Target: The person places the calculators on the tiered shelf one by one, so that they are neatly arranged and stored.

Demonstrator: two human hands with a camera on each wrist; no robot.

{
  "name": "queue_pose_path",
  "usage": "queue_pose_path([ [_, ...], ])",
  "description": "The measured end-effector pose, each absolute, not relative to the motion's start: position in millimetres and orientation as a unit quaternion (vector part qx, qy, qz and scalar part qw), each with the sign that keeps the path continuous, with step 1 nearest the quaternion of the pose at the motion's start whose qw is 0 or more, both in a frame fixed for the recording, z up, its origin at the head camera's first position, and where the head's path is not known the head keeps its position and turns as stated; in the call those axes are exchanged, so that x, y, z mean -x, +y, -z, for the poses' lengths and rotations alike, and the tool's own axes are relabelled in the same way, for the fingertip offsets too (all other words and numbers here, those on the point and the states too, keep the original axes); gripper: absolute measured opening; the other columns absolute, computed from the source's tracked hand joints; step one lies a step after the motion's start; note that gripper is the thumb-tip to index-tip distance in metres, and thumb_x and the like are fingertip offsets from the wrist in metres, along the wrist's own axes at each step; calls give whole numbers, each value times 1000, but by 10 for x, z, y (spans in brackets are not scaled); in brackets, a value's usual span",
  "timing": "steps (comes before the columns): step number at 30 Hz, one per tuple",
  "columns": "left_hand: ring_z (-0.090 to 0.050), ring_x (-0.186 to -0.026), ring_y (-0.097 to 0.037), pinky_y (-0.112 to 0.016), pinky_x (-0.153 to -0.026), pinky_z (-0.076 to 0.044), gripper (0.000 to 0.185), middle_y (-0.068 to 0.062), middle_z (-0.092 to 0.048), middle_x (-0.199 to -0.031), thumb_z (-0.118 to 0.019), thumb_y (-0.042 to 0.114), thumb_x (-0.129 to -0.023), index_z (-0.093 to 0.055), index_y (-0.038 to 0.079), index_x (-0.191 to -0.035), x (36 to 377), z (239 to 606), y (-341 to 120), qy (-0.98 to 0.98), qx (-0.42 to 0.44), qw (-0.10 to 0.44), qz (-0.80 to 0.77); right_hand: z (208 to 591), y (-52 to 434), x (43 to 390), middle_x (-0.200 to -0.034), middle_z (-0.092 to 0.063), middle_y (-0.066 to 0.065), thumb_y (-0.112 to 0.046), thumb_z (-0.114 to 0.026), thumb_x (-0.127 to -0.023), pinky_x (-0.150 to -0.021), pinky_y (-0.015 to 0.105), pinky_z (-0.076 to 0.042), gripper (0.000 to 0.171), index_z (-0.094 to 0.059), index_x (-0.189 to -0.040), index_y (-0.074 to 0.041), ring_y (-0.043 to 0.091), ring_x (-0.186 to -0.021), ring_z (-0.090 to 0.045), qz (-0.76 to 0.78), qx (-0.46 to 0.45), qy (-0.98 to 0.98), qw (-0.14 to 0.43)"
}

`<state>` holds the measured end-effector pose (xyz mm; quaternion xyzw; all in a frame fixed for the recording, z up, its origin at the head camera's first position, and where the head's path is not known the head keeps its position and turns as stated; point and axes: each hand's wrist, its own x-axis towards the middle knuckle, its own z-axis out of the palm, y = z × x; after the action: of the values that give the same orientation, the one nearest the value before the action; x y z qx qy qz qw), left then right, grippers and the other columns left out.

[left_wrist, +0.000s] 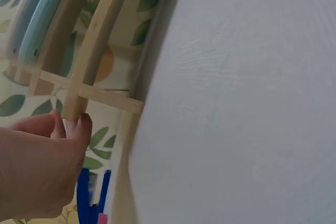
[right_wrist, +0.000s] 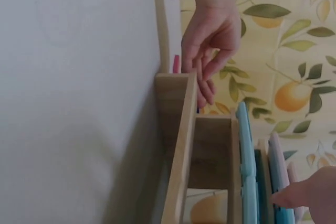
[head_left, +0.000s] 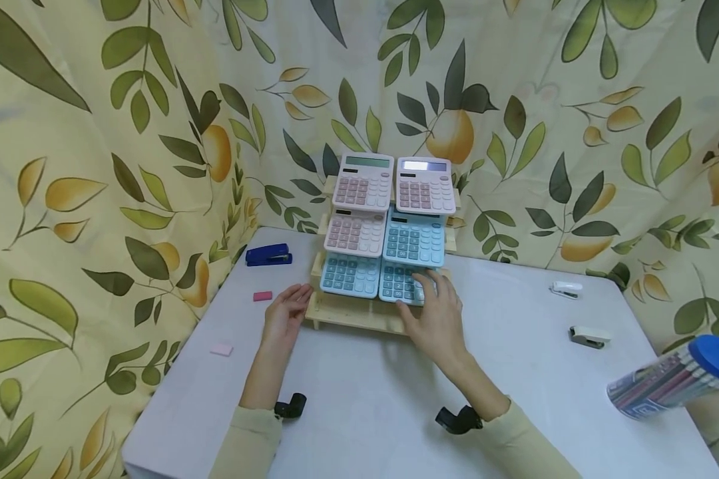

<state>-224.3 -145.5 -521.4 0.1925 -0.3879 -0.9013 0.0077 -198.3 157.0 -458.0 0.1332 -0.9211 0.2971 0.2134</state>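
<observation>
A tiered wooden rack [head_left: 341, 314] holds pink and blue calculators, two to a tier. My right hand [head_left: 436, 319] is over the blue calculator [head_left: 395, 284] at the lower right, its fingers partly covering the keys. One finger [right_wrist: 294, 195] shows in the right wrist view, with its tip close to the calculators; whether it touches is hard to tell. At the rack's lower left end is my left hand [head_left: 286, 316], fingertips against the end of a wooden rail [left_wrist: 75, 103], not wrapped around it. Another blue calculator [head_left: 350, 274] lies at the lower left.
A blue stapler [head_left: 268, 255], a red eraser [head_left: 262, 296] and a pale pink eraser [head_left: 221, 349] lie left of the rack. Two small white staplers [head_left: 566, 289] [head_left: 590, 336] and a blue-lidded tub of pencils [head_left: 665, 382] stand right. Patterned curtain [head_left: 515, 86] borders the table.
</observation>
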Motion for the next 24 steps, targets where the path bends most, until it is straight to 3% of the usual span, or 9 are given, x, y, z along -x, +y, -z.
queue_pose_path([
  [8,-52,-140,-35,-36,-113,-48,45,-22,-57,-145,-48,-17,-97,-50,-2,-139,2185,4929,-1584,-372,-182,56,908,4509,1791,1906,-144,-54,24,-14,-83,-86,-109,62,-42,53,-62,-131,3,44,-135,-49,-328,-163,-884,290],
  [12,-63,-128,-30,-37,-111,-50,40,-18,-65,-135,-51,-13,-100,-51,-3,-138,2115,4718,-1620,-421,-139,86,892,4477,1916,1879,-143,-57,21,-12,-83,-85,-107,62,-44,51,-64,-131,2,43,-134,-51,-329,-165,-876,312],
  [15,-66,-121,-27,-38,-111,-51,37,-20,-65,-134,-51,-11,-101,-52,-5,-138,2059,4589,-1639,-465,-100,108,873,4458,2002,1884,-142,-58,21,-10,-82,-86,-107,63,-45,48,-65,-130,1,44,-134,-52,-324,-168,-874,321],
  [20,-64,-125,-33,-36,-107,-53,35,-25,-62,-137,-53,-8,-102,-54,-6,-137,2007,4456,-1683,-538,-50,138,830,4416,2155,1947,-141,-58,21,-5,-72,-94,-108,63,-45,37,-65,-129,3,43,-136,-52,-313,-176,-876,322],
  [24,-67,-121,-29,-31,-102,-56,33,-23,-66,-133,-55,-8,-102,-59,-5,-135,2021,4428,-1753,-598,-27,153,787,4377,2287,2004,-142,-58,22,-4,-65,-99,-111,63,-43,34,-63,-131,5,43,-138,-50,-299,-175,-887,306],
])
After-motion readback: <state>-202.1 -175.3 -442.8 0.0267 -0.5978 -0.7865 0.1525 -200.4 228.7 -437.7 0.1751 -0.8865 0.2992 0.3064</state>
